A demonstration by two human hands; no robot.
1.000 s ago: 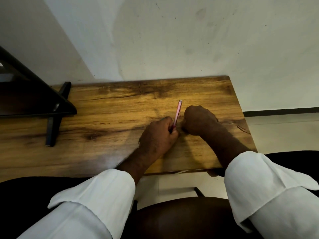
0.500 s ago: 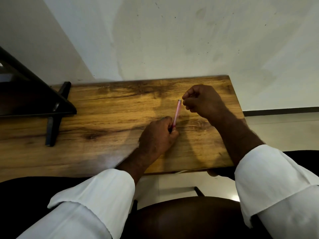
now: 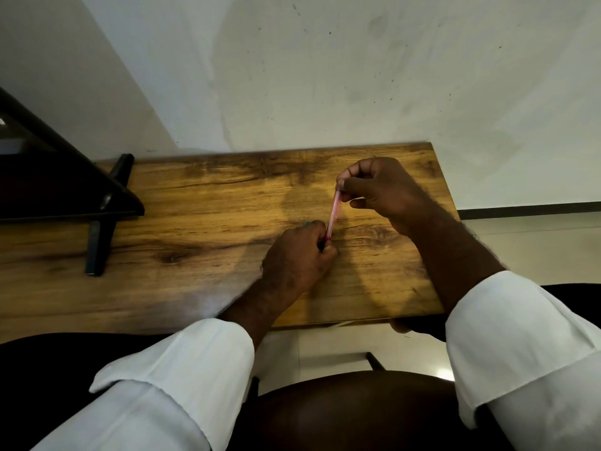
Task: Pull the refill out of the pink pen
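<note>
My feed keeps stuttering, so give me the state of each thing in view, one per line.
pink pen: tilted, lower end in the left hand, top end in the right hand's fingertips.
left hand: resting on the table, gripping the pen's lower end.
right hand: raised, pinching the pen's top end.
wooden table: flat.
black stand: standing on the table, left.

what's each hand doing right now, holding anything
Left hand: closed, gripping the lower end of the pink pen.
Right hand: closed, pinching the pen's upper end.
</note>
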